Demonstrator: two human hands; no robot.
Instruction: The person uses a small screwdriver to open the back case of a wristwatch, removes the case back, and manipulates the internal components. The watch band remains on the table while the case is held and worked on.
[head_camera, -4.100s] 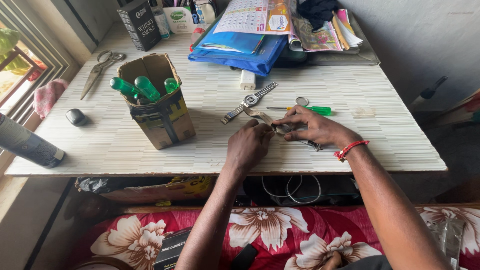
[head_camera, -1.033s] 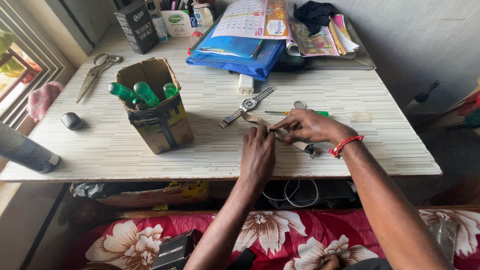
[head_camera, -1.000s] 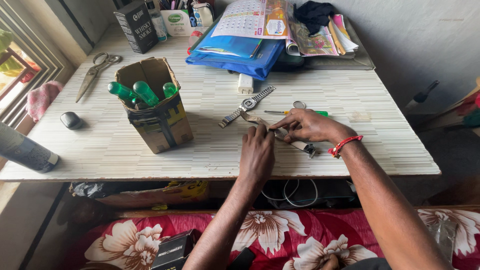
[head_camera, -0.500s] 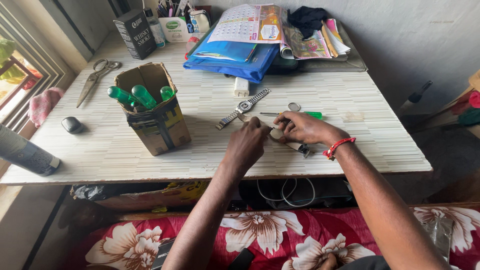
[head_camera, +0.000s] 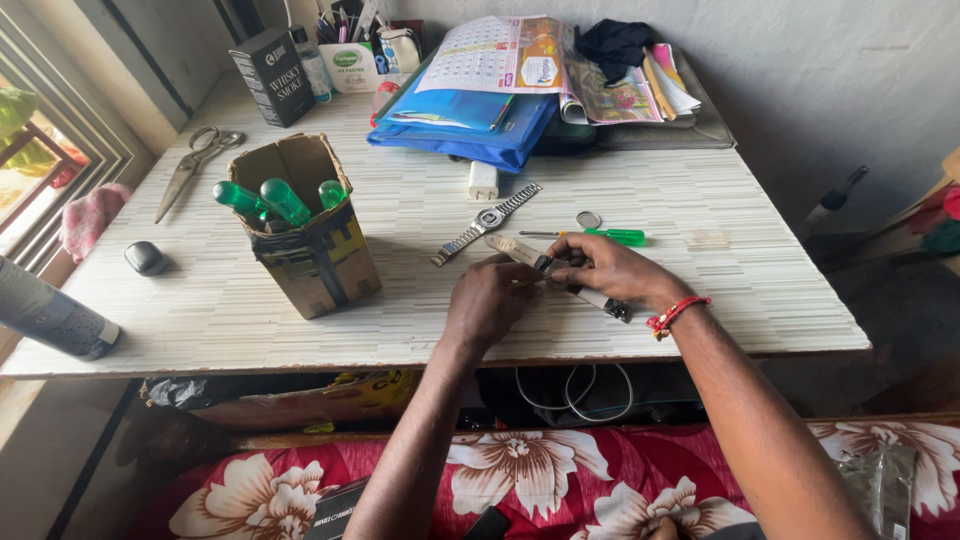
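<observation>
Striped pale table (head_camera: 700, 290) carried everything. Steel watch (head_camera: 487, 222), green screwdriver (head_camera: 600, 236) and round disc (head_camera: 589, 219) lay just beyond the grip. Cardboard box (head_camera: 315, 250) sat left of it; scissors (head_camera: 195, 165), blue folder (head_camera: 470, 125) farther back.

Both hands meet over the table edge, left hand (head_camera: 488, 300) curled, right hand (head_camera: 608, 270) pinching.
</observation>
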